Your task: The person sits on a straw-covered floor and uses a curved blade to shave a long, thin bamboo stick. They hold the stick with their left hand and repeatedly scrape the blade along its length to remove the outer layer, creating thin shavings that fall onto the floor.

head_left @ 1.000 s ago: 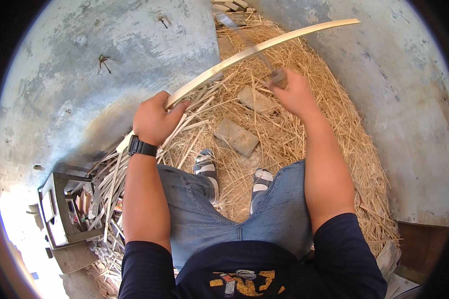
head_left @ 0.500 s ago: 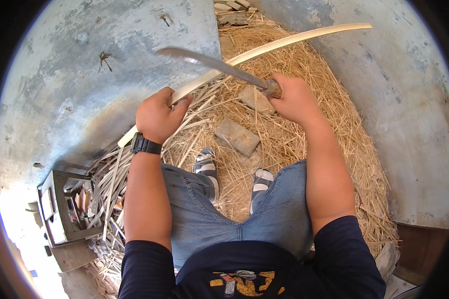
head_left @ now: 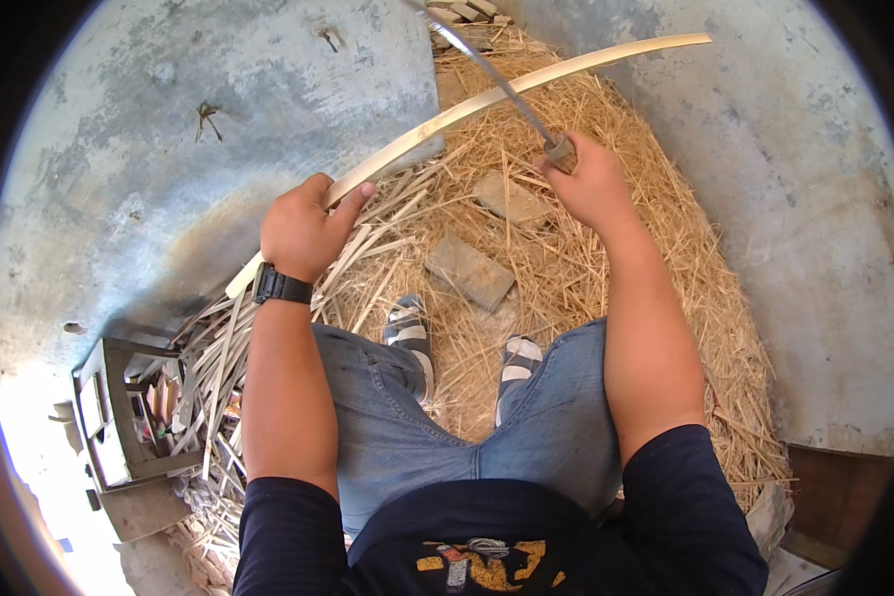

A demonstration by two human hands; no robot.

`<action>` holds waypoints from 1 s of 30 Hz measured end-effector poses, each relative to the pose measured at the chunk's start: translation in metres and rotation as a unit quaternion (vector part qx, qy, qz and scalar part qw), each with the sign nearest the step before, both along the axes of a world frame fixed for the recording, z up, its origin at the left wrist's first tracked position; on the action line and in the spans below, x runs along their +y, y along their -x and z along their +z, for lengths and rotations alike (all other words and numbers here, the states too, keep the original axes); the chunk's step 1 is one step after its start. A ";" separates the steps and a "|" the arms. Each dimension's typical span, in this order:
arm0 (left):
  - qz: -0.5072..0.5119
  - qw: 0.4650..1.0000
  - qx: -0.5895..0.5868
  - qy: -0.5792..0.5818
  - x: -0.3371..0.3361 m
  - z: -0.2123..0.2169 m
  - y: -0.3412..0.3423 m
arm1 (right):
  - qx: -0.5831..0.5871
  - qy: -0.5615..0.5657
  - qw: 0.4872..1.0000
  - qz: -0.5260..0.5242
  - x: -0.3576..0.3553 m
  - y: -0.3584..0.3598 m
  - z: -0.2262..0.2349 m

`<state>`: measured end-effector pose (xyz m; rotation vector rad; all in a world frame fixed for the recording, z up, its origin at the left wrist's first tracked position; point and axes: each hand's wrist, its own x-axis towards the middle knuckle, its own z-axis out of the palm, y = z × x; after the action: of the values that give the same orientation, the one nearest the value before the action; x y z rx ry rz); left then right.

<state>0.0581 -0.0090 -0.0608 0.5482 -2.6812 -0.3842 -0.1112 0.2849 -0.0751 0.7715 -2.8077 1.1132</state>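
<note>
My left hand (head_left: 303, 230) is closed around a long, pale bamboo strip (head_left: 407, 142). The strip runs from beside my watch up to the far right, bending slightly. In my right hand (head_left: 598, 187) is a long-bladed machete (head_left: 472, 55), gripped by its handle. Its blade points far and to the left, crossing the strip near the middle; whether the edge touches it, I cannot tell. The blade's tip reaches the upper edge of the view.
Bamboo shavings (head_left: 675, 268) cover the floor, with two grey blocks (head_left: 470, 273) among them. A pile of split strips (head_left: 223, 348) lies at the left, beside a dark wooden frame (head_left: 119, 417). Weathered walls (head_left: 795, 228) stand on both sides.
The machete blade has swung from pointing left to pointing farther away. My left hand and the strip have shifted slightly left; my right hand has moved a little right.
</note>
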 end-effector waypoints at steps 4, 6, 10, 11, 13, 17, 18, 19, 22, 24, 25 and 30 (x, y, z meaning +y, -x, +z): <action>-0.003 1.000 0.004 -0.001 -0.007 -0.006 0.002 | 0.019 -0.047 0.999 0.004 -0.005 -0.009 0.004; -0.008 1.000 0.011 -0.010 -0.005 -0.007 0.001 | 0.055 -0.088 0.994 0.045 -0.010 -0.017 0.005; -0.011 0.999 0.029 -0.011 -0.003 -0.007 0.000 | 0.069 -0.112 0.989 0.074 -0.011 -0.021 0.011; -0.011 0.999 0.035 -0.010 -0.002 -0.006 -0.001 | 0.050 -0.100 0.992 0.066 -0.008 -0.019 0.013; 0.000 1.000 0.017 -0.020 -0.001 -0.003 -0.001 | 0.034 -0.060 0.997 0.023 0.000 -0.009 0.007; 0.002 1.000 0.010 0.004 -0.005 -0.007 0.002 | 0.043 -0.057 0.997 -0.007 0.005 -0.006 0.006; 0.001 1.000 0.010 0.000 -0.005 -0.007 0.002 | 0.042 -0.062 0.997 0.004 0.003 -0.008 0.007; -0.001 1.000 0.011 -0.004 -0.005 -0.007 0.002 | 0.040 -0.066 0.997 0.015 0.000 -0.010 0.007; -0.009 1.000 0.022 -0.009 -0.004 -0.009 0.001 | 0.066 -0.092 0.992 0.060 -0.011 -0.021 0.008; -0.012 1.000 0.023 -0.009 -0.002 -0.008 0.001 | 0.087 -0.105 0.988 0.078 -0.013 -0.023 0.007; -0.011 1.000 0.018 -0.009 -0.001 -0.007 0.000 | 0.094 -0.107 0.986 0.081 -0.013 -0.022 0.005; -0.019 0.999 0.029 -0.007 -0.002 -0.009 0.001 | 0.073 -0.092 0.991 0.063 -0.009 -0.021 0.006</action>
<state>0.0569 -0.0114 -0.0702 0.4825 -2.6389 -0.4240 -0.0901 0.2759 -0.0686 1.0126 -2.7976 0.7800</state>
